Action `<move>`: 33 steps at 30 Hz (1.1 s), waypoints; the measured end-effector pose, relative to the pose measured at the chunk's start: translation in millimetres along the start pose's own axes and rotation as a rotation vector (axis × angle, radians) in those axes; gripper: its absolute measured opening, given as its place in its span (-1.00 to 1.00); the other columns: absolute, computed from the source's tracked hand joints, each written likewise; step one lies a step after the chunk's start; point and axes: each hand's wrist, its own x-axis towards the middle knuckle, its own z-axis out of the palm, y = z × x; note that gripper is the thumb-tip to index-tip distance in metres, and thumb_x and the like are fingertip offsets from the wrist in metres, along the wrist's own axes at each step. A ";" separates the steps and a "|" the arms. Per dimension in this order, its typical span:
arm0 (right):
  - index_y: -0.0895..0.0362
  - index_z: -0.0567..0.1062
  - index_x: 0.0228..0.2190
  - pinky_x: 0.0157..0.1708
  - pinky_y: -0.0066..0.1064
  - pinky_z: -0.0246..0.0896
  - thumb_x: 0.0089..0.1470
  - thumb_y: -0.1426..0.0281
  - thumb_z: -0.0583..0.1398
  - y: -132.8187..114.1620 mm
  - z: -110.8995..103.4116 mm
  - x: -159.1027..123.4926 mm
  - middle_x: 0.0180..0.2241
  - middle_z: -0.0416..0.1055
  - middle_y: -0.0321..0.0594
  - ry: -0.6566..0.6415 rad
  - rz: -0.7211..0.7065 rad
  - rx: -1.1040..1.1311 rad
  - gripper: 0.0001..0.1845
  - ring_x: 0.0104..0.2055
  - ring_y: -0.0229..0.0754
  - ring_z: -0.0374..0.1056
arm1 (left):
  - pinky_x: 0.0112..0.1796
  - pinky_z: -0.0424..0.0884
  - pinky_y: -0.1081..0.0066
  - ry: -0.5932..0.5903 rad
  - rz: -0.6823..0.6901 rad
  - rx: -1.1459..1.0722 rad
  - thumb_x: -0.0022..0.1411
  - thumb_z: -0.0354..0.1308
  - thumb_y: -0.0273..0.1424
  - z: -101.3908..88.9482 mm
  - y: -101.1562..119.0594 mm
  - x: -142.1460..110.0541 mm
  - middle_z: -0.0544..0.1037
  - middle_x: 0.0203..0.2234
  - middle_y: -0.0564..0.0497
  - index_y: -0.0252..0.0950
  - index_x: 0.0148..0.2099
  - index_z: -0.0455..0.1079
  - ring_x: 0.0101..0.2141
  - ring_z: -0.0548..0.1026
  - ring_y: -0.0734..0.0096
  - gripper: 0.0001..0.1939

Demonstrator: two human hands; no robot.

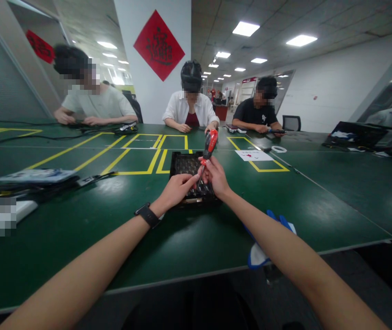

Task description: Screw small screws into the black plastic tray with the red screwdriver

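A screwdriver [210, 145] with a red and black handle stands nearly upright, its handle end tilted slightly right. My right hand [216, 178] grips it low, where the handle meets the metal shaft. On the other side, my left hand [178, 189], with a black watch on its wrist, is closed with its fingertips pinched at the shaft. Beneath both hands lies an open black case [182, 162] with a dark, moulded, compartment-like inside. The shaft's tip points down into this case; what it touches there is too small to tell.
Blue-and-white gloves [259, 254] lie by my right forearm at the table's [196, 238] front edge. Cables and a flat light-coloured stack [39, 175] are at left. A paper sheet [254, 156] and a white tape roll [278, 149] lie farther right. Several people sit across the table.
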 end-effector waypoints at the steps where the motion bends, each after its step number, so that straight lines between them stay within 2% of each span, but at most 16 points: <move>1: 0.13 0.32 -0.16 -0.71 -0.56 -0.05 0.14 0.17 0.03 0.2 -0.1 0.1 -0.57 0.34 -0.36 0.004 -0.001 -0.003 -0.67 -0.70 -0.43 0.11 | -0.48 0.12 0.45 -0.006 -0.002 0.006 0.23 -0.19 -0.01 -0.2 0.3 -0.2 0.33 -0.68 0.07 -0.33 -0.50 0.42 -0.57 0.26 0.48 -0.41; 22: 0.13 0.32 -0.19 -0.70 -0.56 -0.03 0.12 0.14 0.04 -0.6 1.4 0.4 -0.59 0.33 -0.37 0.023 0.018 -0.021 -0.66 -0.70 -0.43 0.10 | -0.42 0.19 0.44 0.004 -0.052 0.048 0.25 -0.31 0.01 1.4 -1.8 -1.6 0.45 -0.64 -0.02 -0.31 -0.56 0.47 -0.54 0.38 0.40 -0.30; 33: 0.12 0.32 -0.20 -0.71 -0.57 -0.08 0.12 0.12 0.02 0.6 -0.2 2.4 -0.60 0.33 -0.39 0.123 0.004 -0.040 -0.65 -0.72 -0.44 0.05 | -0.44 0.19 0.44 -0.035 -0.048 0.023 0.26 -0.32 -0.02 1.0 -1.2 -0.5 0.43 -0.67 0.00 -0.31 -0.56 0.47 -0.57 0.36 0.43 -0.29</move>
